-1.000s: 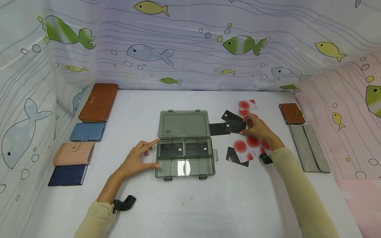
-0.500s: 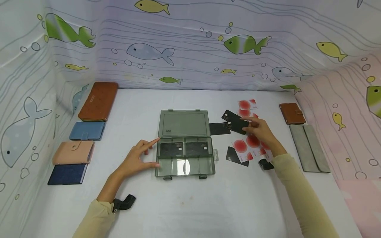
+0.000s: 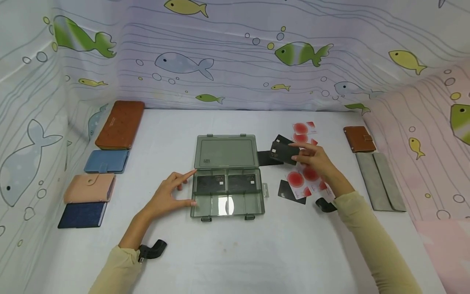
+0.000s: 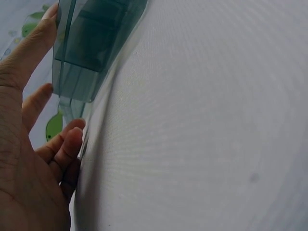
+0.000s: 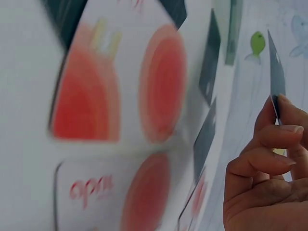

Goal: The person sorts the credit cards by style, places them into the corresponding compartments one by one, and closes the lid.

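A translucent grey-green compartment box (image 3: pixel 238 206) lies on the table with its lid (image 3: pixel 225 151) folded back. Two black VIP cards, a left one (image 3: pixel 205 185) and a right one (image 3: pixel 240 186), lie in its rear compartments. At the box's left edge my left hand (image 3: pixel 165 198) touches it with extended thumb and index finger, seen close in the left wrist view. Between thumb and fingers my right hand (image 3: pixel 317 163) pinches a black VIP card (image 3: pixel 282 153), tilted above other cards; the right wrist view shows this card (image 5: pixel 277 72) nearly edge-on.
Red-and-white cards (image 3: pixel 295 179) and a black card (image 3: pixel 288 195) lie scattered right of the box. Along the left stand a brown wallet (image 3: pixel 121 124), a blue one (image 3: pixel 106 161), a pink one (image 3: pixel 88 190) and a navy one (image 3: pixel 82 215). A small brown wallet (image 3: pixel 358 139) and grey wallet (image 3: pixel 380 183) lie right.
My right hand has lifted the black VIP card off the scattered cards and shifted it slightly left. The left hand stays at the box's edge.
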Motion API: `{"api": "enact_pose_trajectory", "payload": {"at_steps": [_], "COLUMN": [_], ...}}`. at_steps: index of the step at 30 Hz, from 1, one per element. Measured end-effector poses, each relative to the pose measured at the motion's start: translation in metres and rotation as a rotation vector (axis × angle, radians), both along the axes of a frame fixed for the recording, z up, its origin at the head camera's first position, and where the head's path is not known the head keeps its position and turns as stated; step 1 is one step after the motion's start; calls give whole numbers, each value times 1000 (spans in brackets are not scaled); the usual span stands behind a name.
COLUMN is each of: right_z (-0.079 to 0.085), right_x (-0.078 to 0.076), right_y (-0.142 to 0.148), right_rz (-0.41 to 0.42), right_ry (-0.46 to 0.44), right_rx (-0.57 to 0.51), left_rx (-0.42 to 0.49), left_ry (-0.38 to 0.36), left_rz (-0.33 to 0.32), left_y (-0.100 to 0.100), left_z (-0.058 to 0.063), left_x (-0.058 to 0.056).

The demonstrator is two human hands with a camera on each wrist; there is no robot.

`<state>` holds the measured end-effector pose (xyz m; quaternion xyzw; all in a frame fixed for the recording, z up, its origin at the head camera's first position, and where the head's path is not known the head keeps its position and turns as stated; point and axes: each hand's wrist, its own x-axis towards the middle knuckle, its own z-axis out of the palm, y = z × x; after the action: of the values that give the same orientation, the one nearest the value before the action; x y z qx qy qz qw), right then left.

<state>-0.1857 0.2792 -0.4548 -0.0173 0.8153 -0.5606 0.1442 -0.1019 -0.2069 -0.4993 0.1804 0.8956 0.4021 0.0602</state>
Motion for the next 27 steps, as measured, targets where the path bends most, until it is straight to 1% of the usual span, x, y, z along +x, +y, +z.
{"api": "enact_pose_trajectory", "payload": {"at_steps": [3,6,12,17,21,25,27], "right_z": [6,9,18,26,31,37,41], "right_x": [1,4,13,21,27,32,35], "right_y": [-13,-25,-53,-77,-97,-116,-125], "right_rz": [41,93,158,201,249,273,269], "right_ry": [5,12,-33,-54,-72,-120,-146], "right_rx": [-22,-71,-155,-176,-171,-170,-167], "left_rx": [7,9,15,17,15,15,19], "left_ry": [-4,-11,-17,-16,-10,-2,-1], "left_rz": [3,1,0,-2,-7,-12,-12], "left_y": [0,-1,-1,-1,-2,-1,-1], "left_z": [0,1,1,0,0,0,0], "left_x": [0,0,0,1,0,-1,-1]}}
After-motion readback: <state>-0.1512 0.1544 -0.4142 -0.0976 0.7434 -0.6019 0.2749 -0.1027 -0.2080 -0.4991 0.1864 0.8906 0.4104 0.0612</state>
